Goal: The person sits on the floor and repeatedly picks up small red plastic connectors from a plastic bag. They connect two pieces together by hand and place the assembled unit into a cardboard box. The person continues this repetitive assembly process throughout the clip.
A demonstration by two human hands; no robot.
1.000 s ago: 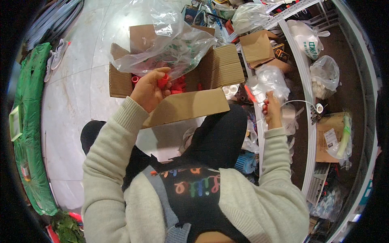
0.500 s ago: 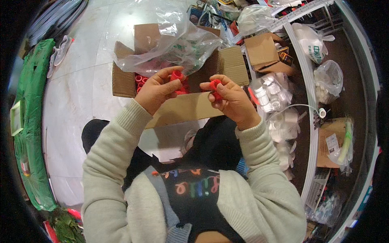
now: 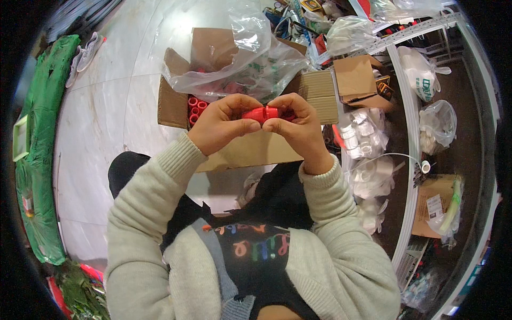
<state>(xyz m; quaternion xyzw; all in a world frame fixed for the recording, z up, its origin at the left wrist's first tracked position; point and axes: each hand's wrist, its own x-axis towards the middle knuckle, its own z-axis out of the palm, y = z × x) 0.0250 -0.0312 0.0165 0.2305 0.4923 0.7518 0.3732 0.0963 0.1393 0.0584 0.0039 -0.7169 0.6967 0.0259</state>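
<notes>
Above the open cardboard box [image 3: 250,152], my two hands meet at chest height. My left hand [image 3: 221,122] pinches a short red plastic pipe fitting [image 3: 253,114] between thumb and fingers. A second red fitting [image 3: 272,112] is in my right hand [image 3: 301,125], its collar end against the first one, roughly in line with it. Whether they are threaded together I cannot tell. Fingers cover the outer ends of both. Several more red fittings [image 3: 195,110] lie inside the box, by its left wall. A clear plastic bag [image 3: 213,82] spreads over the box's far part.
On the right, a metal shelf frame [image 3: 408,133] borders bags of white fittings [image 3: 365,133] and a smaller cardboard box [image 3: 354,80]. A long green wrapped bundle [image 3: 37,149] lies at the left, with pale shoes [image 3: 88,53] near its far end. Tools and bags clutter the far right.
My hands have come together from apart, bringing the two red fittings end to end. The view has shifted slightly, so the box sits a little further right.
</notes>
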